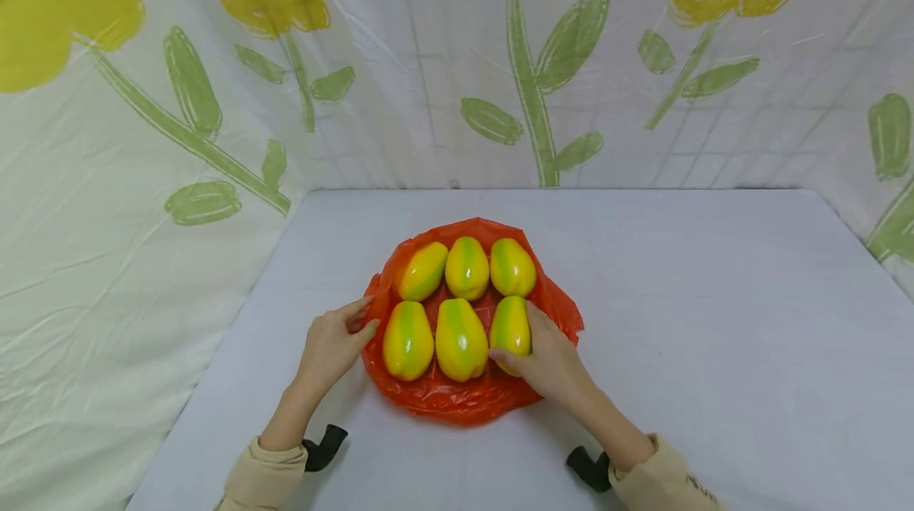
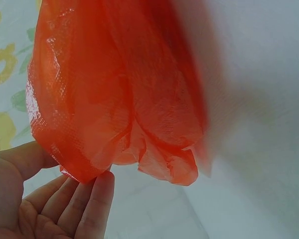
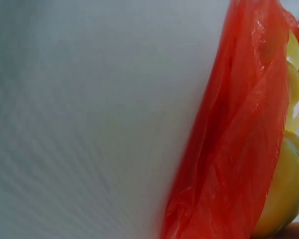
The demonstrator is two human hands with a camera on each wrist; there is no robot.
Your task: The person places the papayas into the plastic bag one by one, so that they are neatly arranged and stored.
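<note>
Several glossy yellow papayas (image 1: 461, 341) with green streaks lie in two rows on a crumpled red plastic bag (image 1: 457, 409), its edges spread around them. At the bag's left rim, my left hand (image 1: 334, 344) pinches the plastic between thumb and fingers; in the left wrist view the red film (image 2: 114, 99) hangs over the fingertips (image 2: 106, 180). My right hand (image 1: 553, 360) grips the front right papaya (image 1: 510, 328), thumb on its near left side and fingers round its right. In the right wrist view, the bag's side hides much of the fruit (image 3: 284, 189).
The bag rests on a white table (image 1: 714, 336), whose back edge meets a white curtain (image 1: 400, 98) printed with yellow flowers and green leaves. Black curved pieces (image 1: 324, 447) stick out at both wrists, beside beige sleeves (image 1: 264, 475).
</note>
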